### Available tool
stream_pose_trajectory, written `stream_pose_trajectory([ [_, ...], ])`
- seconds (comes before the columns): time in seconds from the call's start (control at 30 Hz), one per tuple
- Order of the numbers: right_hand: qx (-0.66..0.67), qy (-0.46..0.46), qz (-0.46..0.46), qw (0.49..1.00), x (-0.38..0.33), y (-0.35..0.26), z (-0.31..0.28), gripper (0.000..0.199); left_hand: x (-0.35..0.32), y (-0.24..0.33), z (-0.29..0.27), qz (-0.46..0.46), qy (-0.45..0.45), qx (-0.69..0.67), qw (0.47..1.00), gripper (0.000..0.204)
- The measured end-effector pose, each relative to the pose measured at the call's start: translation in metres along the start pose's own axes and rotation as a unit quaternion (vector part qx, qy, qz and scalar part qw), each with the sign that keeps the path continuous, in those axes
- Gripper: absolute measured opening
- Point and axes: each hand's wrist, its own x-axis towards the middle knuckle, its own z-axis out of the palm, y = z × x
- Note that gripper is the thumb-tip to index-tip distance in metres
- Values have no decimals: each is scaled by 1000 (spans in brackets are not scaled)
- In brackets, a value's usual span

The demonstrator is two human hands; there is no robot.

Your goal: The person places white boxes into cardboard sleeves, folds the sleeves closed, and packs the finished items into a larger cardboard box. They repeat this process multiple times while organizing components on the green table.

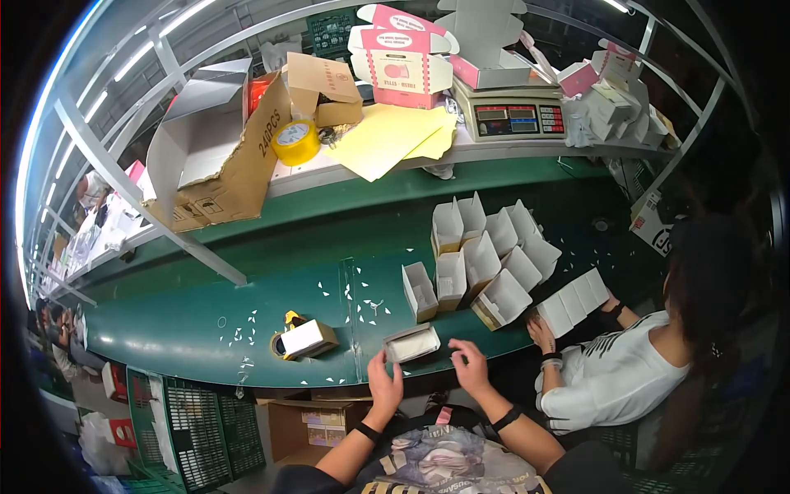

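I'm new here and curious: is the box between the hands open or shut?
Open: the box shows its inside within the rim, no lid across.

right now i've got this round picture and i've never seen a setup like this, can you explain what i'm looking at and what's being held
There is no machine: these are a person's bare hands. The picture comes from a wide fisheye camera on their head, looking down, so straight edges bend.

On the green work surface stand open boxes, plus a white-topped box beside a yellow and black tape dispenser.

The left hand is right by a small open box; touching is hard to tell. The right hand is open, apart from it.

At right, a co-worker has hands on a row of white boxes.
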Motion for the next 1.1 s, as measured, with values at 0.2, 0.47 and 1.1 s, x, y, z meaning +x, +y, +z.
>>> stream_pose_trajectory([
  [0.2,-171,2,-139,975,23,-6,8,29,10,16,1,138,-63,83,985,52],
  [0.47,-233,-67,-132,961,53,10,19,25,44,2,7,-199,-80,-194,957,42],
  [1.1,-360,-175,-356,845,127,-34,28,23,76,-18,7,-358,-149,-376,842,44],
])
